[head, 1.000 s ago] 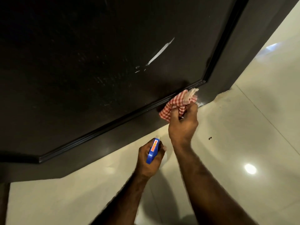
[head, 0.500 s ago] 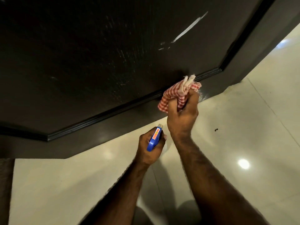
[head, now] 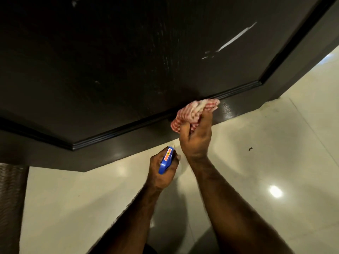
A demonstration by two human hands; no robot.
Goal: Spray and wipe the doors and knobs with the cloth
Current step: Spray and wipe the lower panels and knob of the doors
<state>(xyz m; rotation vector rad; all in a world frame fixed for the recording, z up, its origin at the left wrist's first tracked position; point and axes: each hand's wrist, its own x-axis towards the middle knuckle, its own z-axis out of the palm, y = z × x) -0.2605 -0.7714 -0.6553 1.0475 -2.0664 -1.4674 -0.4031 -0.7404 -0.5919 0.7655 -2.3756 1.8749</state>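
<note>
One door point(head: 113, 57), dark, white streak on its panel | floor point(head: 275, 143) pale, glossy, below door | right hand point(head: 195, 138) clenched round bunched red-checked cloth point(head: 192, 111), cloth pressed on door's bottom moulding | left hand point(head: 162, 170) below door, fingers wrapped round blue sprayer point(head: 166, 160), contents not visible

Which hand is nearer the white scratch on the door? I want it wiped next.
Right. The right hand, gripping the checked cloth, is below the white scratch; the left hand, holding the spray bottle, is lower and further left.
</note>
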